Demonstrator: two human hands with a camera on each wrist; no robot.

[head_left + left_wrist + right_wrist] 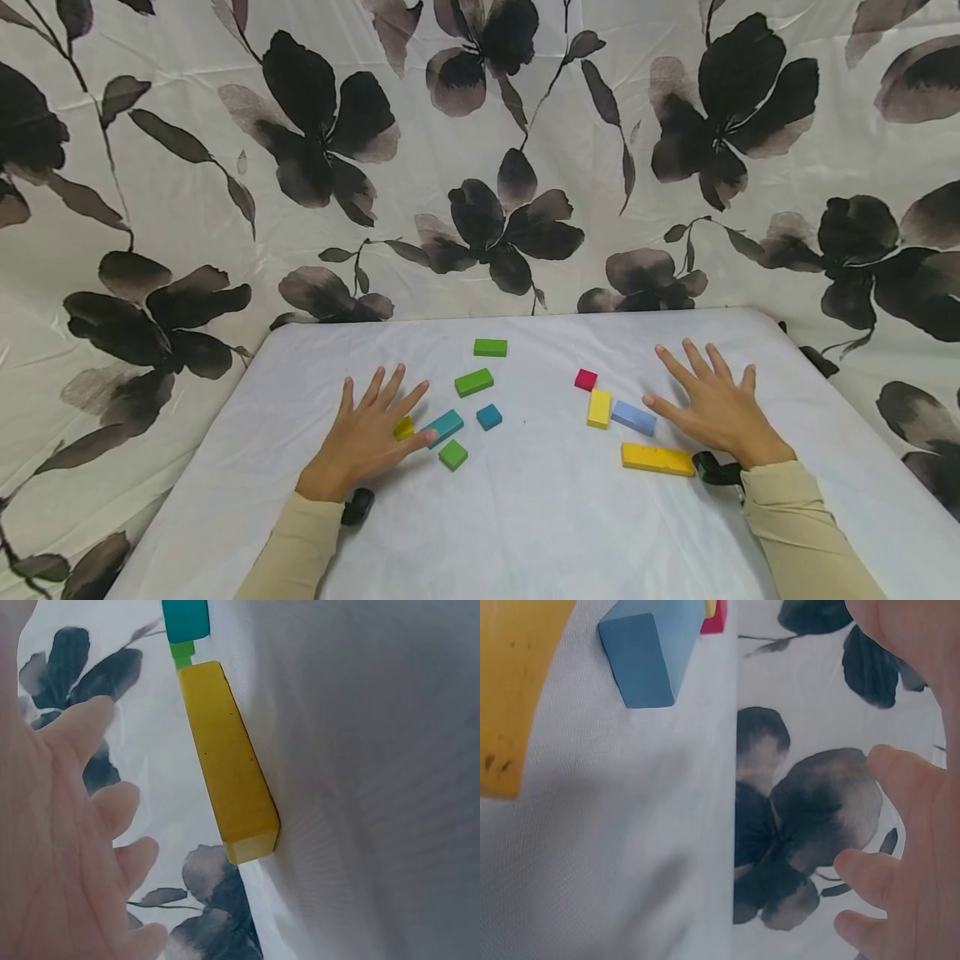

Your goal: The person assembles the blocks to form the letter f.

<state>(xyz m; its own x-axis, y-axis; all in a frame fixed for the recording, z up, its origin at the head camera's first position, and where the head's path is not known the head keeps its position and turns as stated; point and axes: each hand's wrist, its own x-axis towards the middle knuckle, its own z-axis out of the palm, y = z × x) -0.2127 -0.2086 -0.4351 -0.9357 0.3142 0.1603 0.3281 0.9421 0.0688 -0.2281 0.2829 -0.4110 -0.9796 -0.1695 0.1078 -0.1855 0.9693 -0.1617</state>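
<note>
My left hand (367, 437) is spread above the white table with straight fingers and holds nothing. Beneath it lies a yellow block (229, 761), mostly hidden by the hand in the head view. A teal block (446, 427) lies by the thumb tip, with a small green block (453, 455) just in front of it. My right hand (720, 408), also spread and holding nothing, hovers at the right side. Nearest its thumb is a blue block (633, 417). A long yellow block (657, 459) lies close to the right wrist camera.
Two green blocks (474, 382) and a small blue block (489, 417) lie near the middle. A red block (586, 379) touches the corner of a short yellow block (598, 409) on the right. Behind the table (525, 533) hangs a floral cloth (420, 142).
</note>
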